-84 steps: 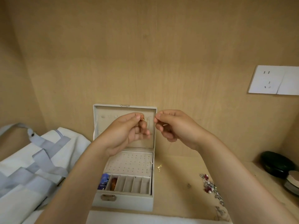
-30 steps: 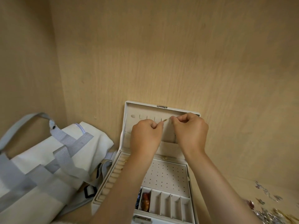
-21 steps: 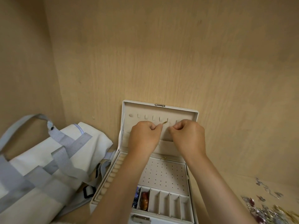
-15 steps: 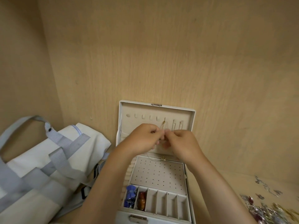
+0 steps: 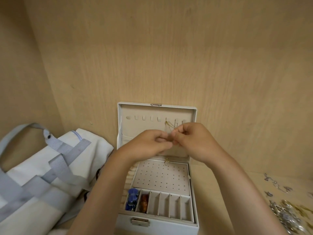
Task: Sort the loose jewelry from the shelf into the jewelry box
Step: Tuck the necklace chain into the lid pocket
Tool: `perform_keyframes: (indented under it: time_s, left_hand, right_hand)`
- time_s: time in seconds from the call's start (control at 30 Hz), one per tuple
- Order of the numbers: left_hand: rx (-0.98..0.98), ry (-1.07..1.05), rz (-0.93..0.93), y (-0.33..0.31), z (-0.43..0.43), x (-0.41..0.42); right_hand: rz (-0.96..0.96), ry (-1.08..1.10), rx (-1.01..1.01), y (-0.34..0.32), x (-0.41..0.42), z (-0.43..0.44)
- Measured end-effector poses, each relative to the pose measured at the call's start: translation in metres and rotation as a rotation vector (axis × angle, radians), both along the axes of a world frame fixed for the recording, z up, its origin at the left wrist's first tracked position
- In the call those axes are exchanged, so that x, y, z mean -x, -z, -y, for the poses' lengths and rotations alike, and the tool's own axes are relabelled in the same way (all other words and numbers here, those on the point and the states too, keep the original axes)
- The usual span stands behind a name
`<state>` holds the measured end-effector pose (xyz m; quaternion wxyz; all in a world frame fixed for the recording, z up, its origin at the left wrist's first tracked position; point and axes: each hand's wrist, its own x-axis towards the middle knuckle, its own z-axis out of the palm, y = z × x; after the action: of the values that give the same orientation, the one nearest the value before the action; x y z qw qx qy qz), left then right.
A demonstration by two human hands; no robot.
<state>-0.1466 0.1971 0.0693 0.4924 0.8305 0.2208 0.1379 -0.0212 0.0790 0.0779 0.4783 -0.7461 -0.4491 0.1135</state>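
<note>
A white jewelry box (image 5: 157,223) stands open on the shelf, its lid (image 5: 193,116) upright against the back wall. A thin gold necklace chain (image 5: 170,126) hangs from a hook in the lid. My left hand (image 5: 152,143) and my right hand (image 5: 194,139) meet in front of the lid, both pinching the chain below the hook. A small gold piece (image 5: 166,160) lies at the back edge of the perforated earring panel (image 5: 160,177). A blue item (image 5: 133,199) and an amber item (image 5: 144,201) fill the two leftmost front slots.
A white and grey tote bag (image 5: 42,175) lies left of the box, touching it. Loose silver and gold jewelry (image 5: 286,212) is heaped on the shelf at the lower right. Wooden walls close in the back and left.
My hands came down from the lid's hook row and drew together, leaving the chain hanging on a hook. The view shifted slightly, showing more of the box front.
</note>
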Motion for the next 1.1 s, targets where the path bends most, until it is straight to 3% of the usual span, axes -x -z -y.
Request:
perform_keyframes:
  time_s: [0.23, 0.5, 0.67, 0.77, 0.93, 1.1]
  left_hand:
    - [0.033, 0.052, 0.006, 0.004, 0.014, -0.008]
    - [-0.193, 0.015, 0.045, -0.005, 0.004, 0.000]
    - [-0.219, 0.045, 0.038, -0.005, 0.001, 0.002]
    - [-0.257, 0.018, 0.057, -0.004, -0.004, 0.002]
    - [-0.562, -0.167, -0.100, 0.005, -0.016, 0.002]
    - [-0.617, -0.139, -0.204, 0.010, -0.016, 0.001]
  right_hand:
    - [0.153, -0.004, 0.012, -0.002, -0.007, 0.007]
    - [-0.070, -0.228, 0.354, 0.011, -0.004, 0.006]
    - [-0.240, -0.242, 0.270, 0.017, 0.005, 0.000]
    - [-0.131, -0.166, 0.249, 0.013, 0.002, 0.001]
    - [0.071, -0.044, 0.126, 0.003, 0.001, 0.002]
    - [0.063, 0.009, 0.025, -0.011, 0.001, -0.006]
